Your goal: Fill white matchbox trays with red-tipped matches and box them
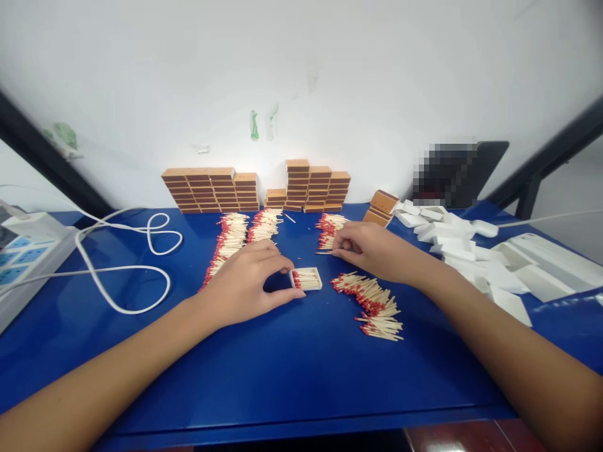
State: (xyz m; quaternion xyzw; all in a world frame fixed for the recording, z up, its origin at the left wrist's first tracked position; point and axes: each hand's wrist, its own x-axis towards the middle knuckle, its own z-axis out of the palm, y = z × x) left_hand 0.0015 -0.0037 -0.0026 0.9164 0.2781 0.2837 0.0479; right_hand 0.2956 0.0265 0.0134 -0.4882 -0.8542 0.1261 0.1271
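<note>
My left hand [249, 279] grips the left end of a small white matchbox tray [321, 280] between thumb and fingers. Red-tipped matches [307, 277] lie inside that tray, which rests on the blue table. My right hand [360, 248] is closed with its fingertips down at the near edge of a match pile [328, 231]. A single match [323, 253] shows at those fingertips, its red head pointing left. Nearer to me and right of the tray spreads another match pile [372, 301]. Beyond my left hand lie two long rows of matches [230, 235].
Brown matchboxes [207, 191] stand stacked along the wall, with more stacks [313, 188] to their right. Loose white trays [464, 245] are heaped at right, near two brown boxes [382, 204]. A white cable [127, 309] loops at left beside a power strip [32, 257].
</note>
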